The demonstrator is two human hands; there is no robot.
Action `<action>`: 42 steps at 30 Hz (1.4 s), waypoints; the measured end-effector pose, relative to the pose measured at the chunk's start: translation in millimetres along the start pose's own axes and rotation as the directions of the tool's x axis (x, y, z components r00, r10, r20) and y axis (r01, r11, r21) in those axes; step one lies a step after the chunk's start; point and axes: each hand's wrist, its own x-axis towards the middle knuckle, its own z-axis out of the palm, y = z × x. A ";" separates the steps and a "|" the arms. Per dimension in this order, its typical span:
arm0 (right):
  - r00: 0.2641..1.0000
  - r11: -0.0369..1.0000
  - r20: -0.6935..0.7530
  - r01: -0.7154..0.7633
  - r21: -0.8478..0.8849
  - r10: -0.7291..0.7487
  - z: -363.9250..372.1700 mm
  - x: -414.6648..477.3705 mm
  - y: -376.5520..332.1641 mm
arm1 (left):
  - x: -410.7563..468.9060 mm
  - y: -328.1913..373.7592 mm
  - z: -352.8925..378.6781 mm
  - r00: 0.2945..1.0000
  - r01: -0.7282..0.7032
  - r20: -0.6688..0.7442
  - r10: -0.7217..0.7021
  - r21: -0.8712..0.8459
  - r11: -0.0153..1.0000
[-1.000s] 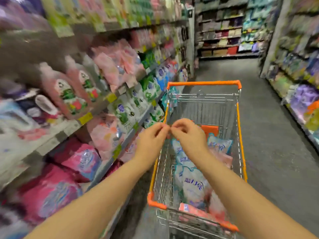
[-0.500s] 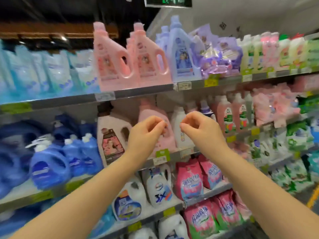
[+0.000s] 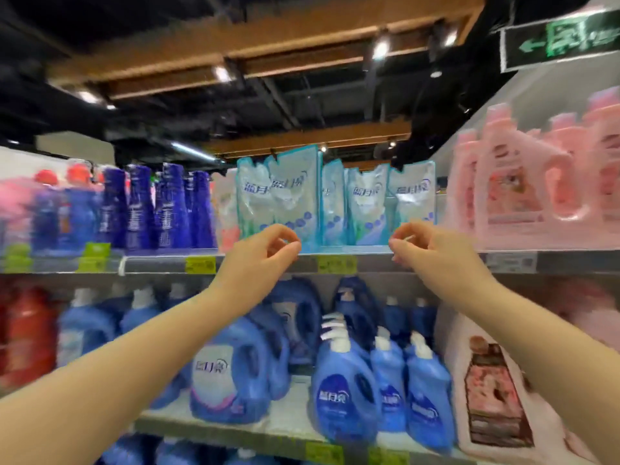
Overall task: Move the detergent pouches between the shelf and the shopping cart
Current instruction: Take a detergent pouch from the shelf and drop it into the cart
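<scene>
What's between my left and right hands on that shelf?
In the head view: pale blue detergent pouches above the shelf edge with a yellow price tag.

The left hand (image 3: 258, 260) and the right hand (image 3: 432, 253) are bare. The left forearm (image 3: 134, 357) and the right forearm (image 3: 536, 333) are bare too, right to the picture's edge. The fingers (image 3: 275, 231) are slim, their outlines softened by blur.

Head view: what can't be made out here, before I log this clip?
Shopping cart: outside the frame, head view.
Detergent pouches: lower corners hidden behind the left hand and right hand; contact with the fingers unclear.
Price tags: blurred, unreadable.
Bottles at left edge: smeared by motion blur.
</scene>
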 end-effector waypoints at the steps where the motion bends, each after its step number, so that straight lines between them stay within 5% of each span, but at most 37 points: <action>1: 1.000 1.000 0.024 0.015 -0.023 -0.015 12.2 15.8 0.1 | 8.6 -15.6 -6.1 1.000 0.006 -0.009 -0.006 0.045 0.999; 7: 0.983 0.972 0.135 0.145 -0.185 -0.121 72.9 114.6 9.3 | 74.1 -102.1 -23.3 0.994 0.089 -0.073 -0.076 0.202 0.975; 13: 0.988 0.969 0.046 0.157 -0.190 -0.151 118.6 231.3 23.8 | 151.2 -159.7 -24.0 0.977 0.206 -0.116 -0.180 0.279 0.938; 20: 0.979 0.980 -0.183 0.123 0.157 -0.093 166.1 317.6 24.8 | 220.7 -201.8 -19.5 0.963 0.246 -0.174 -0.205 0.267 0.932; 28: 0.968 0.755 0.090 -0.239 0.610 0.234 201.7 347.1 35.4 | 266.0 -233.3 4.6 0.966 0.130 -0.229 -0.119 0.034 0.991; 37: 0.957 0.753 -0.202 -0.023 0.657 0.206 196.3 338.9 35.2 | 277.7 -252.5 10.9 0.936 0.053 -0.350 -0.044 0.015 0.998; 42: 0.918 0.734 -0.353 0.112 0.670 0.182 161.4 322.6 21.7 | 269.0 -232.5 22.6 0.911 -0.115 -0.406 0.070 -0.086 0.990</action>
